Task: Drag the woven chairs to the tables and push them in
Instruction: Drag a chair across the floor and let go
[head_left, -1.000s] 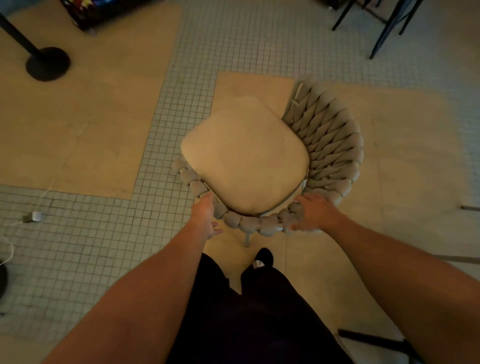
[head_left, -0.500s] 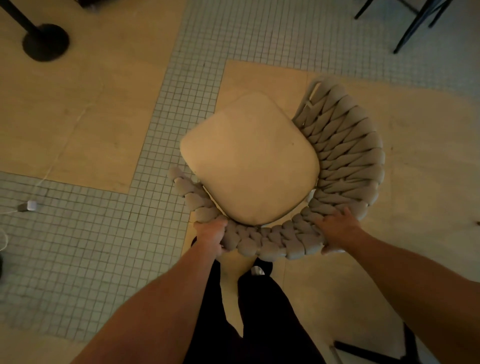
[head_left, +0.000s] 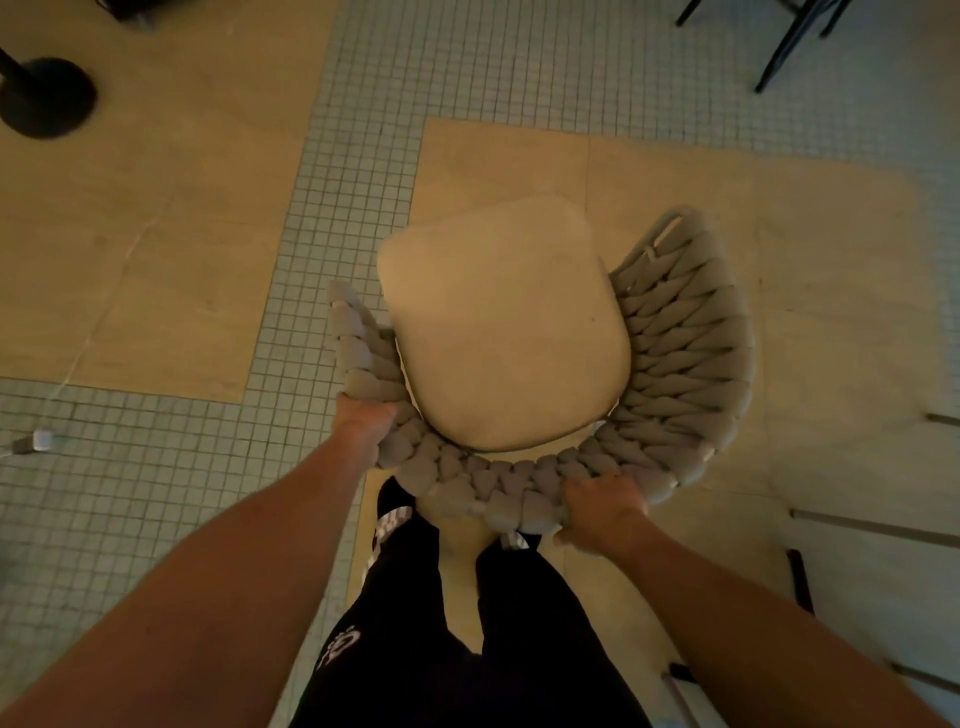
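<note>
Tan panels and small grey tiles (head_left: 171, 467) underlie the woven chair (head_left: 675, 364), both hands' fingers clamped on its back.

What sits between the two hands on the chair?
In the head view, only the woven chair's braided back rim; left hand and right hand each grip it, with the tan seat cushion just beyond.

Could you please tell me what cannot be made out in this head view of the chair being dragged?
- Chair legs: hidden under the cushion and woven back.
- Fingertips of the left hand and right hand: curled round the woven rim, out of sight.
- Any table top: none shows; only dark legs, cut off by the top edge.
- Black stand: its post leaves the left edge.
</note>
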